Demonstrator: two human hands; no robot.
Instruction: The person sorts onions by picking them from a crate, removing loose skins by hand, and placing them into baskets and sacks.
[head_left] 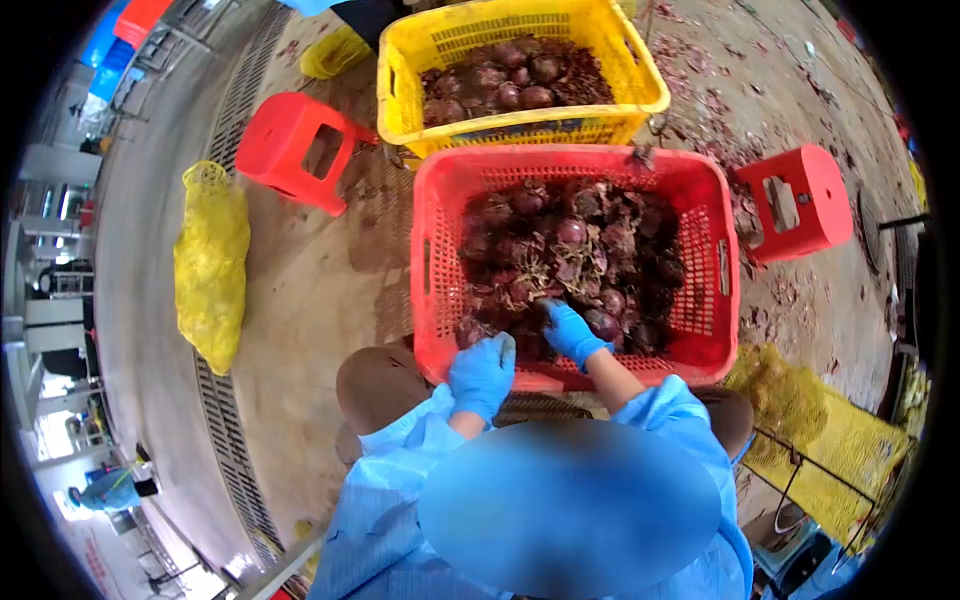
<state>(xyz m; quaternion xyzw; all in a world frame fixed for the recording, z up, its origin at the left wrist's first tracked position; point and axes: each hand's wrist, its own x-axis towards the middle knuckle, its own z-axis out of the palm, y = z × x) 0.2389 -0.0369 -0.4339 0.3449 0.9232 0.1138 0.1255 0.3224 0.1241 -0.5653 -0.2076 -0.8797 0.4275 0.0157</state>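
Note:
A red plastic crate (576,157) in front of my knees holds many red onions (572,232) with loose skins and dry roots. My left hand (482,376), in a blue glove, is over the crate's near left rim with its fingers curled. An onion lies just beyond its knuckles; whether the hand grips anything is hidden. My right hand (572,332), also gloved in blue with dark, dirty fingertips, reaches inside over the near middle of the pile. Its fingers are bent together among the onions, and what is in them cannot be made out.
Behind stands a yellow crate (540,118) with more onions. Red stools (815,205) flank the crates left and right. A full yellow mesh sack (212,270) lies on the left; more yellow netting (785,400) is at right. Onion skins litter the floor; a person (110,490) is far left.

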